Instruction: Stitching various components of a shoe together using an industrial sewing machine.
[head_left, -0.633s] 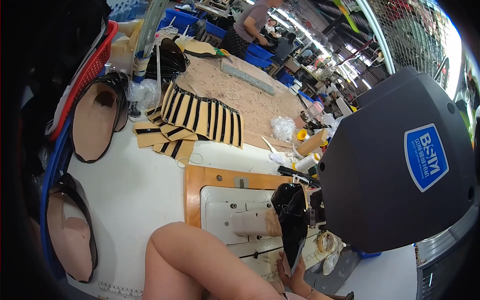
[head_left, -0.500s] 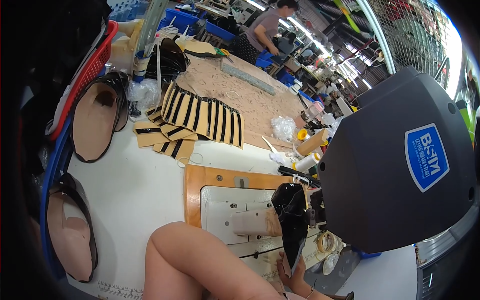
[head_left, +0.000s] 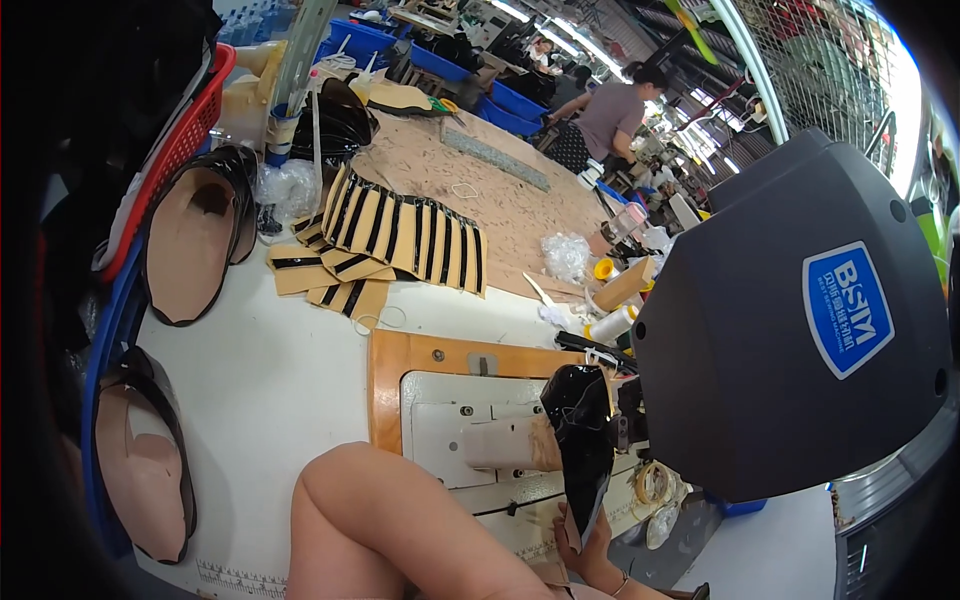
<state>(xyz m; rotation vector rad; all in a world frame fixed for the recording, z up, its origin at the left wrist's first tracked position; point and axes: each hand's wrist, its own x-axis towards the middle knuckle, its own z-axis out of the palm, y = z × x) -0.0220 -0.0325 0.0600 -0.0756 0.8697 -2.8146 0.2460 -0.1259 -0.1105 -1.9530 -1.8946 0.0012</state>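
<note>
A glossy black shoe upper (head_left: pixel 582 425) with a pale lining stands on end at the sewing machine, beside the end of its light-coloured arm (head_left: pixel 510 445). My right hand (head_left: pixel 592 552), with a bracelet at the wrist, grips the upper's lower end; part of its fingers is hidden behind the material. Across the lower middle lies my bent left arm (head_left: pixel 400 520), its forearm running down out of the picture, so the left hand does not show. The machine's large dark grey cover (head_left: pixel 740 330) fills the right side, close to the upper.
Tan pieces with black strips (head_left: pixel 410 235) lie stacked on the white table (head_left: pixel 270 400). Black uppers with pale linings (head_left: pixel 185 240) stand at the left by a red basket (head_left: pixel 190 150). A thread spool (head_left: pixel 612 325) and tape rolls (head_left: pixel 655 485) sit near the machine. A person (head_left: pixel 605 115) works behind.
The person in the background has moved to the right and leans over another spot. My right hand and the shoe upper have hardly moved.
</note>
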